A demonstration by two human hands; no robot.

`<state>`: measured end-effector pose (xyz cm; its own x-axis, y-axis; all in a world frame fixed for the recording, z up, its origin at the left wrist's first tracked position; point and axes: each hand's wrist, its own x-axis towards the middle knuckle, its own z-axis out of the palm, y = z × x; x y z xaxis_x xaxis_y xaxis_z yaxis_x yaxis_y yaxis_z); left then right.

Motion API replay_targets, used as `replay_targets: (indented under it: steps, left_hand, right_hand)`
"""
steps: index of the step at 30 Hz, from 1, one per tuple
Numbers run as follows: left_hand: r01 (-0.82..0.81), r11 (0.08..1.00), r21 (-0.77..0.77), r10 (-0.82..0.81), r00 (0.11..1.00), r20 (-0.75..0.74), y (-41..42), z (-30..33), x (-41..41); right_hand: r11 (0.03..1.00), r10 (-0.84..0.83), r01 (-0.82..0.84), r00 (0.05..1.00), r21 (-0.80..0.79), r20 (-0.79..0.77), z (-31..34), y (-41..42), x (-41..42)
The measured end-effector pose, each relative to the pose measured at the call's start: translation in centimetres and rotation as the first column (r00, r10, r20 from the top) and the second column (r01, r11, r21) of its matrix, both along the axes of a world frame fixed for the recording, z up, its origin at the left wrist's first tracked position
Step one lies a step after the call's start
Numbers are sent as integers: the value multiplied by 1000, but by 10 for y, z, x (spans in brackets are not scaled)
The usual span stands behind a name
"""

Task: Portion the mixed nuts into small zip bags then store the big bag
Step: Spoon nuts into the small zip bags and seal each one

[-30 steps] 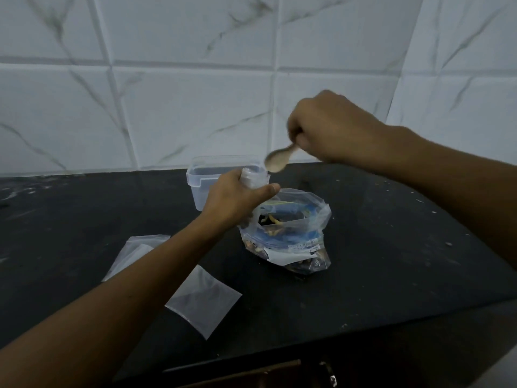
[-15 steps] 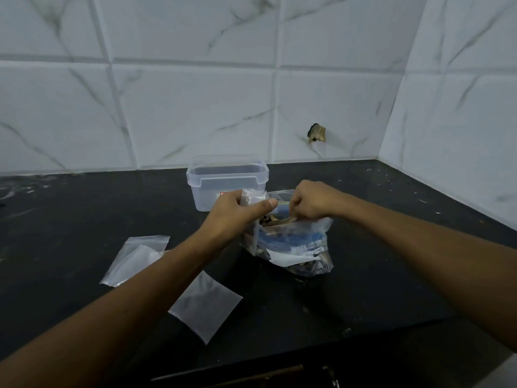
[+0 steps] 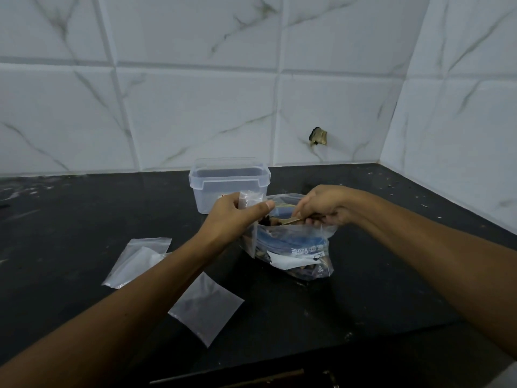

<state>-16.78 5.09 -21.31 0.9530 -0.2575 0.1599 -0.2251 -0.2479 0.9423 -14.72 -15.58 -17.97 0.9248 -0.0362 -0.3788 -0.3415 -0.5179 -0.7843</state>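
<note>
Two bare forearms, left hand (image 3: 233,217) & right hand (image 3: 326,204), no sleeves, rings, watch or gloves visible in shot.

A dark, dust-speckled worktop (image 3: 391,289) runs into a corner formed by a back wall (image 3: 195,107) and a right-hand wall (image 3: 461,121), both clad in large white tiles with grey marble veining, the back wall bearing a small broken hole (image 3: 318,136), all in dim, bluish light.
</note>
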Motion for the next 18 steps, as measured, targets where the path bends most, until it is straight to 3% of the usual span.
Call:
replay_targets:
  steps: [6, 13, 18]
  left_hand:
    - [21, 1000, 2, -21, 999, 33, 3, 5, -3]
    - [-98, 983, 156, 64, 975, 211, -4, 8, -6]
    - [-188, 948, 256, 101, 944, 315, -19, 15, -8]
  right_hand:
    - [999, 15, -14, 1000, 43, -22, 16, -17, -8]
    - [998, 29, -33, 997, 47, 73, 61, -31, -19]
    - [991, 95, -77, 980, -106, 176, 104, -21, -27]
